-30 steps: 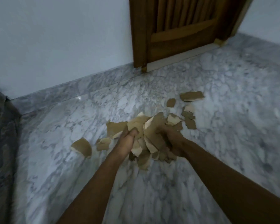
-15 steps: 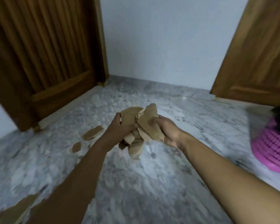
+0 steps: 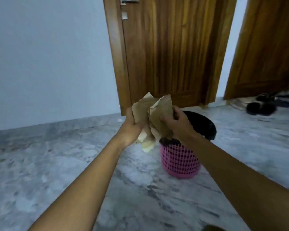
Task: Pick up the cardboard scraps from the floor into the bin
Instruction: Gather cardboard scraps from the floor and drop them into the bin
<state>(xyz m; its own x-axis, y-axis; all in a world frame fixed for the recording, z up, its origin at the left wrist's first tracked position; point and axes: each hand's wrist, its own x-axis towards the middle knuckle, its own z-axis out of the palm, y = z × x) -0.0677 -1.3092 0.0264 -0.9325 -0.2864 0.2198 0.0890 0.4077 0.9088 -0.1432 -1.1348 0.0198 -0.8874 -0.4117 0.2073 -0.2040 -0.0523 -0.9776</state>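
A pale wall [image 3: 48, 55] fills the left half of the view, with a grey marble skirting [image 3: 57, 126] along its foot. Right of it stands a wooden door [image 3: 173, 47] with vertical grain; two metal fittings [image 3: 124, 15] sit near its upper left edge. A narrow strip of the same wall shows between it and a second door [image 3: 265, 47] at the far right. Dark footwear [image 3: 260, 108], too blurred to count, lies near the foot of that second door.

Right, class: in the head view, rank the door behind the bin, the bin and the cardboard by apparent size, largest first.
1. The door, clearly largest.
2. The bin and the cardboard look about alike. The cardboard is nearer the camera and hides part of the bin, so they stay unranked.
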